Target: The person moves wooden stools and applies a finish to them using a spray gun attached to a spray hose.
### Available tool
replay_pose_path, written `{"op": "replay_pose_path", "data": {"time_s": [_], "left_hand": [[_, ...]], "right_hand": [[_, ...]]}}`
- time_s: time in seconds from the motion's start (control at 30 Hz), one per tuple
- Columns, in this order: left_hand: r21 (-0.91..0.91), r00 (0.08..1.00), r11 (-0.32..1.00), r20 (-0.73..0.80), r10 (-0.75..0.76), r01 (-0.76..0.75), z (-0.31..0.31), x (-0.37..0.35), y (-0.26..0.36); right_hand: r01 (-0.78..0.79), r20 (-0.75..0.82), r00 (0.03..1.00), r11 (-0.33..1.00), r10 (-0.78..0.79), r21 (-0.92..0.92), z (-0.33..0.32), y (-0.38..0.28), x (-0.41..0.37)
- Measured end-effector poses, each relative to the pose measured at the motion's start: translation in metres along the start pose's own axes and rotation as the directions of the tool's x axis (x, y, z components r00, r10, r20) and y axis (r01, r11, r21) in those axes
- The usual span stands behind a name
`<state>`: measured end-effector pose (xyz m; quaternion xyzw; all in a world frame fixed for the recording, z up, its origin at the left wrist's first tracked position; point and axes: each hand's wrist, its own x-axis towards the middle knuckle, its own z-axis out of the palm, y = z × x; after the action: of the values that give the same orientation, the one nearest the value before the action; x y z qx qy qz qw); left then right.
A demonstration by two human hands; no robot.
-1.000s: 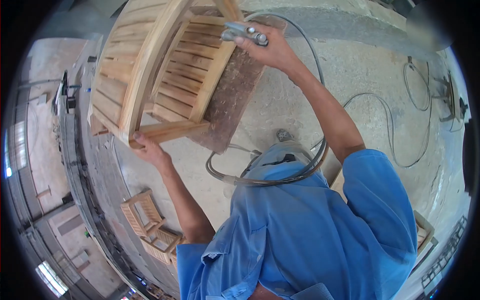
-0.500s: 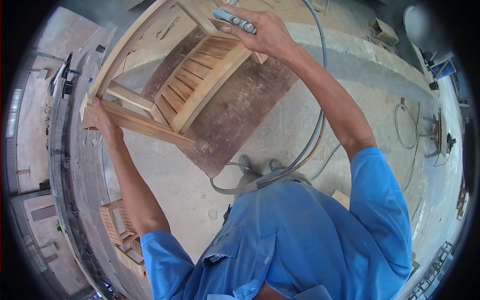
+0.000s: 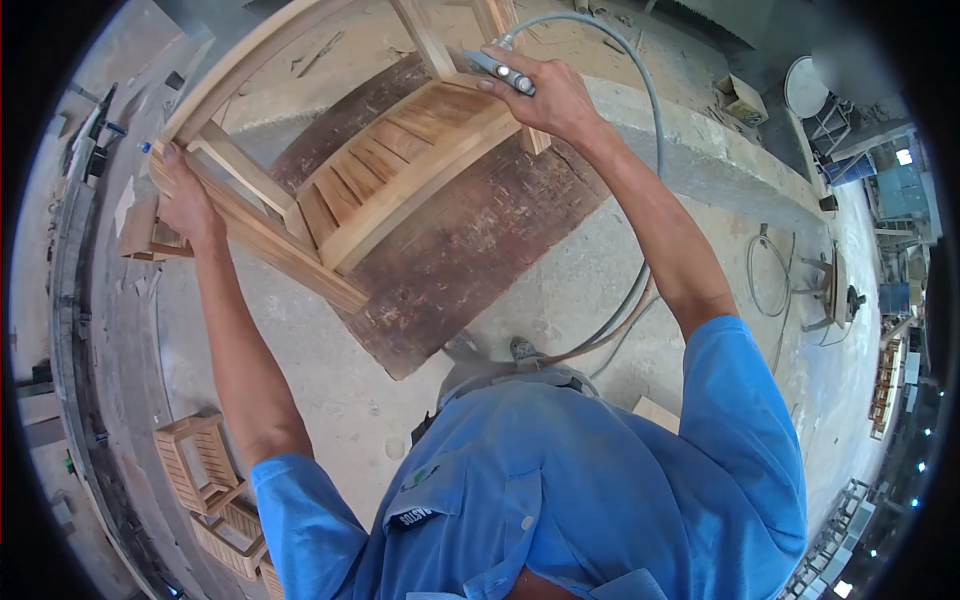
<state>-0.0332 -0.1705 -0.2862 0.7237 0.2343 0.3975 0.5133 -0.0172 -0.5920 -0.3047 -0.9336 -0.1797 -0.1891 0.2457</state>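
Observation:
A wooden chair (image 3: 428,187) with a slatted seat lies tipped on a worn, dark brown work board (image 3: 470,260). My left hand (image 3: 190,203) is wrapped round the frame at the chair's left end, thumb on top. Above the seat's far right corner, my right hand (image 3: 558,98) grips a small grey metal air blow gun (image 3: 500,72). Its tip points left, over the chair. A grey air hose (image 3: 652,110) runs from the gun in a loop past my right forearm and down to my waist.
Several slatted wooden chairs (image 3: 205,455) stand on the floor at lower left. A concrete ledge (image 3: 700,150) crosses beyond the board, with a cardboard box (image 3: 740,100) behind it. Coiled hose (image 3: 768,275) and a wooden stand (image 3: 838,285) are at right.
My right hand has moved slightly right and down with the blow gun. The chair and my left hand appear shifted left, while my view has also turned.

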Motion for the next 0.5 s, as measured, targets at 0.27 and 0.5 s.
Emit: {"op": "replay_pose_path", "data": {"time_s": [0.27,0.5], "left_hand": [[-0.067,0.989,0.995,0.123,0.079,-0.071,0.024,0.011,-0.004],[0.027,0.959,0.979,0.207,0.192,-0.201,0.041,0.018,-0.015]], "right_hand": [[-0.099,0.143,0.984,0.994,0.105,-0.05,0.006,0.03,-0.034],[-0.028,-0.077,0.997,0.992,0.019,-0.126,-0.023,0.02,0.005]]}}
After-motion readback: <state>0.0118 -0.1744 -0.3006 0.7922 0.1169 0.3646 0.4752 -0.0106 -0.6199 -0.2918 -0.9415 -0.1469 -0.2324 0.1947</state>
